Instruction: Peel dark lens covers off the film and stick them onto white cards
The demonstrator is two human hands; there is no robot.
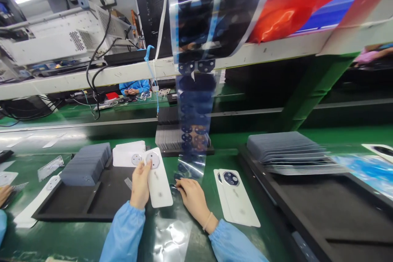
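My left hand (140, 186) grips a white phone back cover (160, 188), thumb near its round camera area, which has several holes. Just right of it, my right hand (195, 200) pinches a small dark piece (173, 187), partly hidden by the fingers; its exact kind is unclear. Above that hand hangs a long clear film strip (194, 110) with rows of dark camera-shaped stickers. To the right lie overlapping white back covers (241, 204) with dark camera rings. Behind my left hand, more white covers (125, 153) rest near a black tray (106, 200).
Grey sheets (87, 163) stand stacked in the left tray. A second stack (285, 151) sits in a large black tray (307, 196) at right. A clear film (172, 239) lies in front of me. Another person's hand (4, 194) shows at far left. A white shelf beam (123, 71) crosses overhead.
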